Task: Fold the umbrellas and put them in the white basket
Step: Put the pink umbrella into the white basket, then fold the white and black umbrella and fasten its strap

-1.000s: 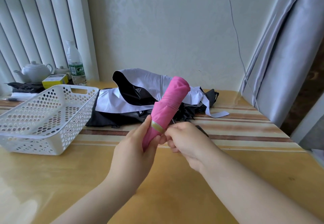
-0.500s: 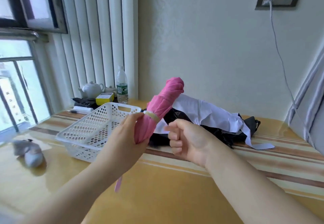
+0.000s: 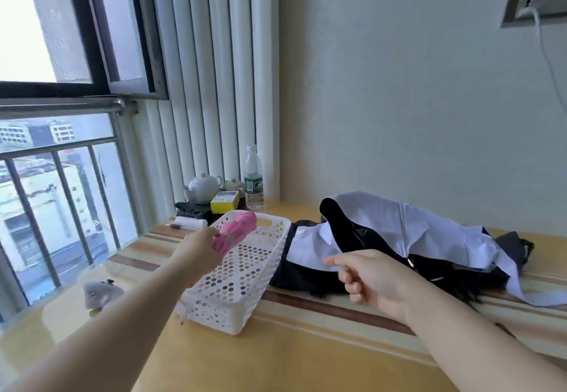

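The pink umbrella (image 3: 233, 232) is folded into a short, tight bundle, its cloth gathered in soft ridges and bound by a pale band near the lower end; a thin pink strap (image 3: 183, 310) dangles below the left wrist, in front of the basket's near corner. The left hand (image 3: 196, 253) has its grip closed round the umbrella's lower end and holds it tilted, top pointing up and to the right, over the left side of the white basket (image 3: 245, 272). The basket, a perforated plastic tray with a handle slot at its far end, stands on the yellow worktop (image 3: 291, 358). The right hand (image 3: 372, 279) hangs above the worktop, right of the basket, fingers loosely curled with nothing in them. Beyond it lies a black-and-white umbrella (image 3: 399, 238), still spread and crumpled, just beside the basket's right wall. At the far left stand a teapot (image 3: 202, 187), a yellow box (image 3: 225, 206) and a water bottle (image 3: 254, 178).
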Available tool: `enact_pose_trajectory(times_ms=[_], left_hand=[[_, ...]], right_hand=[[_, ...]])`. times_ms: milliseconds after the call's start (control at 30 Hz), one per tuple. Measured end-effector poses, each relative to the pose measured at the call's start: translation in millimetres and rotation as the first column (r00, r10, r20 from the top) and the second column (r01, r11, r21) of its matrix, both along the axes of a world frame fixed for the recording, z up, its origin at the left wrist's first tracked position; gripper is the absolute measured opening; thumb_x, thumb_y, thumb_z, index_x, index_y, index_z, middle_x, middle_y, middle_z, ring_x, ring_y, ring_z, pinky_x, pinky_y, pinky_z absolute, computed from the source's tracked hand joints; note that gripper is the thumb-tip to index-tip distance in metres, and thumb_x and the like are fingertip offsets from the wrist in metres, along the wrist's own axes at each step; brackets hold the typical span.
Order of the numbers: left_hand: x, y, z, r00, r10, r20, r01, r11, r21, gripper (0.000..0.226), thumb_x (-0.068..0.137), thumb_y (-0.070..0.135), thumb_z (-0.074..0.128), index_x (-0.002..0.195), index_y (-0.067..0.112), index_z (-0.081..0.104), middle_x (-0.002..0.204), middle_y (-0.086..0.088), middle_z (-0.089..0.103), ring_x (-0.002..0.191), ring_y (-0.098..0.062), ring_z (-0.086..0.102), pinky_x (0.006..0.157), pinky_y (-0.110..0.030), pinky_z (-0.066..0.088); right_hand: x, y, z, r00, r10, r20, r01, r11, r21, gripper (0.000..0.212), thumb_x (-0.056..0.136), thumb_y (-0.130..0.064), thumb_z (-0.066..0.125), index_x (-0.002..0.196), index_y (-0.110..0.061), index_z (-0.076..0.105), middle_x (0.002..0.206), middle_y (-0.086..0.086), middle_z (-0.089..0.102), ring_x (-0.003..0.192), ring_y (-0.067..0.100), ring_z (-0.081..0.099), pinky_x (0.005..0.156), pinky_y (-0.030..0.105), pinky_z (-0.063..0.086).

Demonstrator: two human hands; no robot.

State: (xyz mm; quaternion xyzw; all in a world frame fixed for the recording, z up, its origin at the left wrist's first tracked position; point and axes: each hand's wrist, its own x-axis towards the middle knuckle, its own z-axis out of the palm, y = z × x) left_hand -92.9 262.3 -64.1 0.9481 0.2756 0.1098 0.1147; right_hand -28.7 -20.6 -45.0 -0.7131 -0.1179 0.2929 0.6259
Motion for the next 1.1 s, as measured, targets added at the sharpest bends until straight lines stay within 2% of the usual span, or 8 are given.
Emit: enact_pose_trajectory(times_ms=[133,367,467,533,667,800,900,1100], left_hand=[[17,21,-29,0.993,0.022,-0.117,-0.011,0.996,0.094,0.011,0.090,0.027,0.049,0.086,0.018,0.053,0.077,0.003,0.058,0.068,-0.014,0.055,0.054,-0.025,0.040],[35,21,-25,0.958,-0.009,-0.288,0.057,0.986,0.158,0.037,0.085,0.038,0.059,0.113,0.014,0.060,0.100,-0.001,0.065,0.087,-0.015,0.064,0.057,-0.018,0.044],[41,-46,18,0.986,-0.157,-0.049,0.164,0.961,0.222,0.040,0.094,0.038,0.051,0.127,0.014,0.051,0.118,-0.008,0.058,0.102,-0.024,0.059,0.075,-0.031,0.049],[51,-99,35,0.933,-0.313,0.177,0.277,0.940,0.200,0.045,0.094,0.031,0.054,0.136,0.018,0.047,0.131,-0.006,0.053,0.113,-0.027,0.055,0.080,-0.032,0.043],[89,-184,25,0.752,-0.555,0.356,0.487,0.832,0.268,0.044,0.090,0.021,0.060,0.134,0.016,0.053,0.138,-0.009,0.050,0.126,-0.031,0.047,0.103,-0.038,0.034],[130,-200,-14,0.916,-0.395,0.069,0.379,0.909,0.173,0.058,0.095,0.031,0.047,0.148,0.022,0.024,0.143,-0.013,0.039,0.131,-0.031,0.038,0.107,-0.040,0.029],[139,-196,-42,0.906,-0.422,0.036,0.423,0.903,-0.077,0.055,0.095,0.029,0.047,0.145,0.016,0.028,0.125,-0.011,0.053,0.114,-0.030,0.050,0.095,-0.037,0.043],[133,-209,-68,0.884,-0.466,0.050,0.463,0.885,0.055,0.058,0.097,0.031,0.041,0.150,0.021,0.021,0.138,0.002,0.045,0.128,-0.021,0.039,0.103,-0.027,0.033]], right_hand=[[13,-24,-2,0.987,-0.034,0.159,0.049,0.995,-0.092,0.021,0.095,-0.009,0.050,0.104,-0.010,0.069,0.055,-0.005,0.045,0.048,0.008,0.036,0.047,0.019,0.033],[65,-78,-3,0.859,-0.205,0.470,0.343,0.911,-0.229,0.023,0.094,-0.014,0.052,0.111,-0.017,0.066,0.078,-0.004,0.061,0.066,0.010,0.053,0.068,0.025,0.044],[97,-93,0,0.769,-0.239,0.592,0.476,0.833,-0.282,0.034,0.096,-0.017,0.052,0.129,-0.013,0.055,0.109,0.003,0.063,0.090,0.015,0.056,0.076,0.025,0.041],[115,-97,1,0.753,-0.179,0.633,0.498,0.784,-0.371,0.041,0.096,-0.020,0.051,0.136,-0.010,0.048,0.110,0.005,0.059,0.097,0.020,0.055,0.075,0.026,0.040],[138,-82,-10,0.810,0.023,0.586,0.419,0.676,-0.606,0.053,0.095,-0.039,0.053,0.139,-0.009,0.046,0.122,0.006,0.056,0.110,0.023,0.054,0.080,0.026,0.039],[154,-59,-22,0.863,0.051,0.503,0.381,0.588,-0.713,0.057,0.085,-0.057,0.058,0.112,-0.007,0.060,0.115,0.014,0.058,0.107,0.031,0.055,0.085,0.035,0.044],[159,-49,-22,0.887,0.160,0.432,0.309,0.489,-0.816,0.020,0.075,-0.026,0.065,0.064,-0.016,0.051,0.076,0.003,0.049,0.071,0.021,0.050,0.063,0.026,0.041],[177,-46,-27,0.937,0.139,0.322,0.220,0.483,-0.848,0.024,0.078,-0.013,0.066,0.059,-0.014,0.051,0.068,0.001,0.046,0.057,0.017,0.042,0.051,0.026,0.031]])
